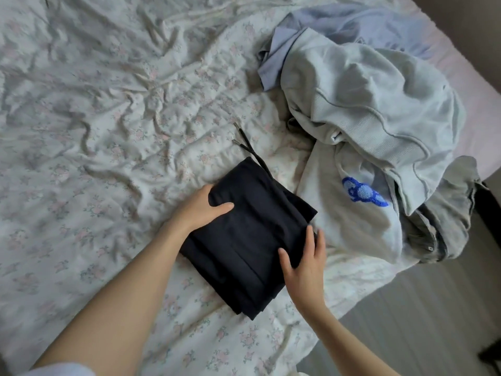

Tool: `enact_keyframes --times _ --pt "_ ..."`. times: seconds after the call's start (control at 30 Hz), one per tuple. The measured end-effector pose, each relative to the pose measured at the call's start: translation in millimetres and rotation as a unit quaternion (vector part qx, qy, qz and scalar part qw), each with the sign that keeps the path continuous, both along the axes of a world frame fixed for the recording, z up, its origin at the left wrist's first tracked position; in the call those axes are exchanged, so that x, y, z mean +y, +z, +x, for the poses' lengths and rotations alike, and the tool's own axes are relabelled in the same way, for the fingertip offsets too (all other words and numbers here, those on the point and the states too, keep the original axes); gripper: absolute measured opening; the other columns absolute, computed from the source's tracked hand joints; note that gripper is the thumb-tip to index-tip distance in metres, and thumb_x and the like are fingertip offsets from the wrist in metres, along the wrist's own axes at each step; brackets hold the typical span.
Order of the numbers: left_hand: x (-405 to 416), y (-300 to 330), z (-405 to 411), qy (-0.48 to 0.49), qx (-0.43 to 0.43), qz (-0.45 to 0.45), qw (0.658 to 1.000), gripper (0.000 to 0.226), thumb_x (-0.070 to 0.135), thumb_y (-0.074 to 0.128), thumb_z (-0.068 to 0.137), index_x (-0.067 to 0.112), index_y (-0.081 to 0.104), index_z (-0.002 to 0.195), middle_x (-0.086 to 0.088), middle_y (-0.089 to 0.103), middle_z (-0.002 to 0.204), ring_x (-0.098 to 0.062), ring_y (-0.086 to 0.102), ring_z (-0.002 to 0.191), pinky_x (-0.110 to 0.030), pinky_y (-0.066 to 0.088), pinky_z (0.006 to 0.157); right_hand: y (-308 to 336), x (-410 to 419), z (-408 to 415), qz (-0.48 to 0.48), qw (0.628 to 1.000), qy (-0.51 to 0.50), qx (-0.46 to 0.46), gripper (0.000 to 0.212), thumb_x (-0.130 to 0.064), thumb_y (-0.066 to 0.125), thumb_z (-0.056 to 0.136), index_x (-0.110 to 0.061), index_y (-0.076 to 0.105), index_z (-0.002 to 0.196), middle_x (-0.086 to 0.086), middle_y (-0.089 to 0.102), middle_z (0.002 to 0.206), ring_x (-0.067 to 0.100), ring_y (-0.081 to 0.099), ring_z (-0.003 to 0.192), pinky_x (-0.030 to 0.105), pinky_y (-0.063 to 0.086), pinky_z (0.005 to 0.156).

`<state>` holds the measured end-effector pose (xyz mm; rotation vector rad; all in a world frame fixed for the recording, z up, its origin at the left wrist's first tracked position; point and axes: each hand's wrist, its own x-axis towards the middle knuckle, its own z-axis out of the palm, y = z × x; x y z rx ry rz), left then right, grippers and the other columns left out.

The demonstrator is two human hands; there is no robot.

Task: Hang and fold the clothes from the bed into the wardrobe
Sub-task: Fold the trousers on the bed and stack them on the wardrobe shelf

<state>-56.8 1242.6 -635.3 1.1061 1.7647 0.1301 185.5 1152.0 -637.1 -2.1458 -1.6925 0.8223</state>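
Note:
A folded black garment (252,240) with two drawstrings lies on the bed near its right edge. My left hand (202,208) grips its left edge, thumb on top and fingers tucked under the fold. My right hand (306,263) holds its right edge, thumb on the cloth and fingers along the side. To the right lies a heap of clothes: a pale grey sweatshirt (371,104), a light garment with a blue embroidered patch (363,194), a lilac-blue shirt (352,25) and a grey denim piece (444,218).
The bed (108,118) is covered with a wrinkled floral sheet stretching left and far. Its edge runs diagonally at the lower right, with grey floor (420,321) beyond. A dark object (492,356) sits at the frame's right edge on the floor.

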Motion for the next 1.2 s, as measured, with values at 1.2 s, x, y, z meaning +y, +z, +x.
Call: enact_keyframes --times 1.2 --pt "-56 78 3 0.173 0.024 0.174 0.969 0.055 0.026 0.059 0.090 0.025 0.037 0.141 0.004 0.052 0.136 -0.019 0.048 0.124 -0.035 0.040 0.103 80 59 -62 -0.041 0.954 -0.022 0.295 0.075 -0.018 0.057 0.091 -0.021 0.008 0.149 -0.018 0.036 0.128 -0.008 0.038 0.109 -0.007 0.027 0.079"
